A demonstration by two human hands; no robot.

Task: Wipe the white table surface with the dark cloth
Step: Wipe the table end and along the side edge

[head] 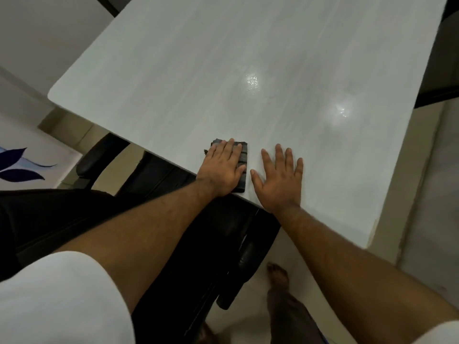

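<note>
Flatly, left hand point(221, 170) presses dark cloth point(242, 163) on white table point(223, 58).

Black office chair point(159, 184) tucked against the near edge, one padded armrest point(99, 157) showing at left and another point(248, 256) lower right. Pale tiled floor point(285, 249) underneath. Bare foot point(278, 273) planted on the tiles beside the chair, with a dark trouser leg point(293, 316) above it. White sleeve point(62, 299) filling the lower left corner. White sheet with dark blue leaf shapes point(17, 165) at far left. Dark furniture point(444, 58) at the upper right edge, details unclear.
</note>
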